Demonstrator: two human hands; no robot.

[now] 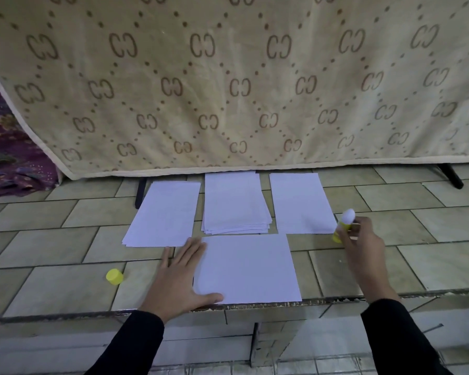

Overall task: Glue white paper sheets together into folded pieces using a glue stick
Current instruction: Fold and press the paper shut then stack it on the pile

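Observation:
A white sheet (248, 269) lies at the front edge of the tiled ledge. My left hand (180, 277) lies flat beside it, fingers straight, thumb pressing on its lower left corner. To the right, my right hand (362, 239) grips an uncapped yellow glue stick (345, 221) that stands upright, its white glue tip showing. Its yellow cap (114, 276) lies loose at the left. Behind the sheet lie three paper piles: a left pile (164, 215), a thicker middle stack (236, 204) and a right pile (301, 203).
The tiled ledge (52, 280) ends in a chipped front edge just under the near sheet. A beige patterned blanket (228, 77) hangs right behind the paper piles. Purple fabric (8, 158) sits at the far left. Black metal legs (451, 175) stand under the blanket.

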